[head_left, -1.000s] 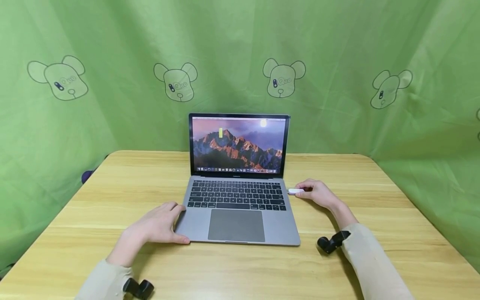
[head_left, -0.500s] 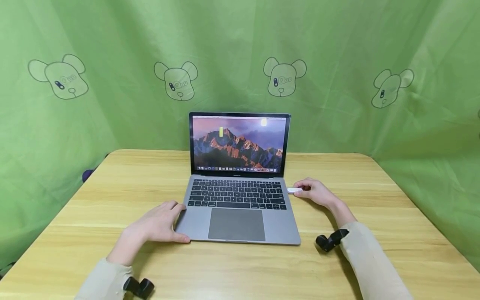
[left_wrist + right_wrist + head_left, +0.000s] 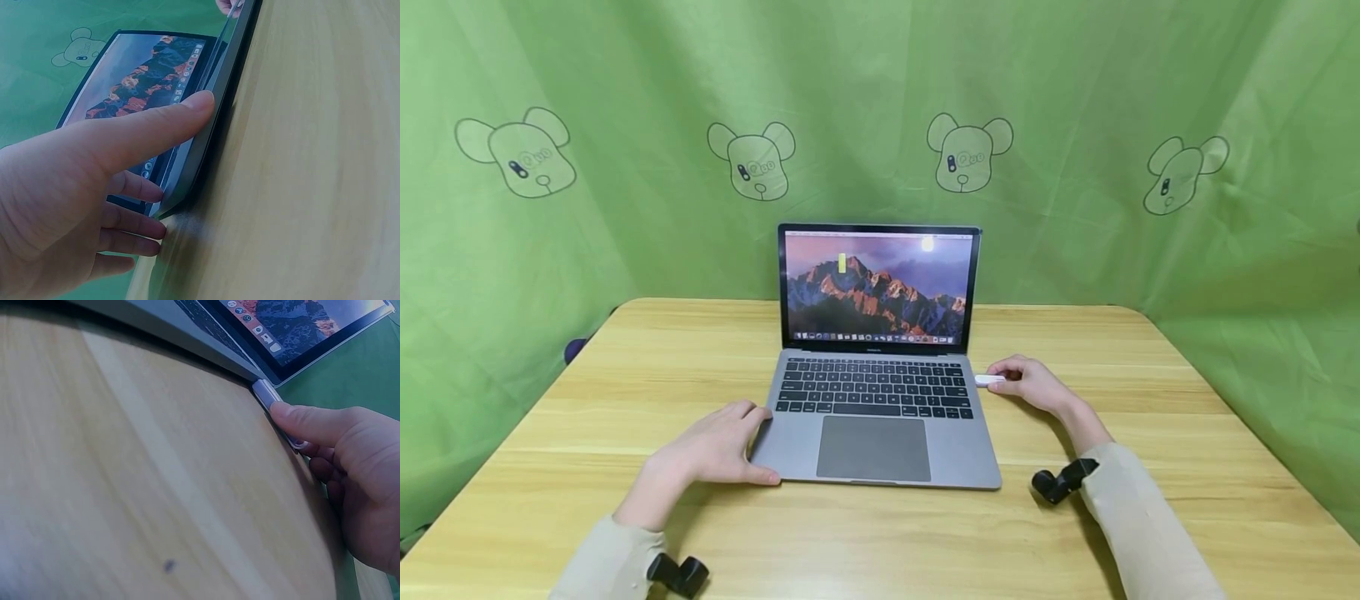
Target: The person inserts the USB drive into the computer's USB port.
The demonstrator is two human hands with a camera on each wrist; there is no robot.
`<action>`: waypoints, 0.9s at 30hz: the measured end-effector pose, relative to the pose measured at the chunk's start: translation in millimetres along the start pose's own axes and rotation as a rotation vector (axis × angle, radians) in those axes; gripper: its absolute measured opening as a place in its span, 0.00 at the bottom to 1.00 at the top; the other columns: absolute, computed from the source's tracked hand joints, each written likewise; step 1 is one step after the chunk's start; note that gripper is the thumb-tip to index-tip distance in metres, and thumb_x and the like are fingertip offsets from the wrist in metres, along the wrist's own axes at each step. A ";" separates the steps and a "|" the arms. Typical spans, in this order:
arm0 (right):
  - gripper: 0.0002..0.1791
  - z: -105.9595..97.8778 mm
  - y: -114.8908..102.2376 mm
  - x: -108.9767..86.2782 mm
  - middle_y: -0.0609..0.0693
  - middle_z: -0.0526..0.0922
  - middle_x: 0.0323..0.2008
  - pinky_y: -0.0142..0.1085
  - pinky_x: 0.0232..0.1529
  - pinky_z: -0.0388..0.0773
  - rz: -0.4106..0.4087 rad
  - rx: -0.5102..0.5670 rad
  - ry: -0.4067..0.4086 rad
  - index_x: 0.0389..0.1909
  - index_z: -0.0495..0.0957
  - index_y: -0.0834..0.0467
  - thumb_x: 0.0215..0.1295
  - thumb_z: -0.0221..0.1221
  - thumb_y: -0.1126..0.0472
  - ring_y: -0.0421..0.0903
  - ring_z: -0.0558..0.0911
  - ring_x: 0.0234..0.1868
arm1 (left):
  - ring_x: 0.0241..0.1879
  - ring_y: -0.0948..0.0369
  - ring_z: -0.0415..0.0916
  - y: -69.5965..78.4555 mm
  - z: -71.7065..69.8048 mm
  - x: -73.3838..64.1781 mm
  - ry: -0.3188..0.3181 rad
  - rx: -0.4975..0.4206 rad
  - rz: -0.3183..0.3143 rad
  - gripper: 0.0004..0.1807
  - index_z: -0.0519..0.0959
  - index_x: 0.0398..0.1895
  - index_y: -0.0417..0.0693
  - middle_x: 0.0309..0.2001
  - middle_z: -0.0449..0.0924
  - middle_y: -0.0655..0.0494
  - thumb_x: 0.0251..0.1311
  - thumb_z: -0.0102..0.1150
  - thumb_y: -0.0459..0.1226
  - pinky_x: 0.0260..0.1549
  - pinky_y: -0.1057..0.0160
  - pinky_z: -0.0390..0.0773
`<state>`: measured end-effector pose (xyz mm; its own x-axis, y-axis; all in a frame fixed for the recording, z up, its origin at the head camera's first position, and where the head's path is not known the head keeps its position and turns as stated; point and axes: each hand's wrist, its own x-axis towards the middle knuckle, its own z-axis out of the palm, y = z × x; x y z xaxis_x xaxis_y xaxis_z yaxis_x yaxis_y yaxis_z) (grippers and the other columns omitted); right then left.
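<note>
An open grey laptop (image 3: 874, 450) stands on the wooden table, its screen lit with a mountain picture. My left hand (image 3: 715, 446) rests against its front left corner. The thumb touches the front edge, and the fairly straight fingers (image 3: 134, 215) lie along the left side. At the laptop's right side, my right hand (image 3: 1032, 385) pinches a white USB stick (image 3: 987, 381) between thumb and fingers. In the right wrist view the USB stick (image 3: 269, 397) meets the laptop's side edge, with no gap visible there. Its outer end is partly covered by the thumb.
The light wooden table (image 3: 880, 542) reaches out on both sides of the laptop. Behind it hangs a green curtain (image 3: 865, 75) with printed mouse heads. Black wrist devices (image 3: 1063, 481) sit at both sleeves.
My right hand has moved slightly left with the USB stick, and the metal plug seen earlier between stick and laptop no longer shows. The left hand and the laptop stay in place.
</note>
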<state>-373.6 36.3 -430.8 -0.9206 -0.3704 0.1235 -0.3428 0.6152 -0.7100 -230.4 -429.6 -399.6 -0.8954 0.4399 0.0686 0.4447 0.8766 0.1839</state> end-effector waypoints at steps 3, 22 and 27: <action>0.16 -0.7 0.7 -0.3 0.55 0.75 0.35 0.36 0.37 0.66 0.005 0.010 -0.002 0.43 0.78 0.68 0.57 0.63 0.63 0.48 0.69 0.36 | 0.43 0.54 0.72 0.3 -0.8 0.2 -0.006 -0.002 -0.005 0.53 0.70 0.57 0.39 0.45 0.73 0.49 0.33 0.62 0.70 0.46 0.52 0.74; 0.22 -16.2 13.1 -22.7 0.57 0.78 0.41 0.32 0.42 0.72 0.073 0.026 0.032 0.48 0.75 0.68 0.59 0.63 0.57 0.47 0.73 0.41 | 0.46 0.52 0.72 1.5 1.4 1.1 -0.015 -0.010 -0.007 0.54 0.69 0.57 0.38 0.47 0.73 0.47 0.33 0.61 0.70 0.48 0.50 0.73; 0.22 -22.0 13.3 -33.9 0.58 0.78 0.43 0.28 0.41 0.73 0.069 0.023 0.042 0.50 0.74 0.67 0.60 0.62 0.56 0.46 0.74 0.42 | 0.46 0.52 0.72 0.7 0.1 -0.6 -0.012 -0.011 -0.018 0.54 0.69 0.57 0.37 0.48 0.74 0.47 0.33 0.63 0.69 0.49 0.50 0.73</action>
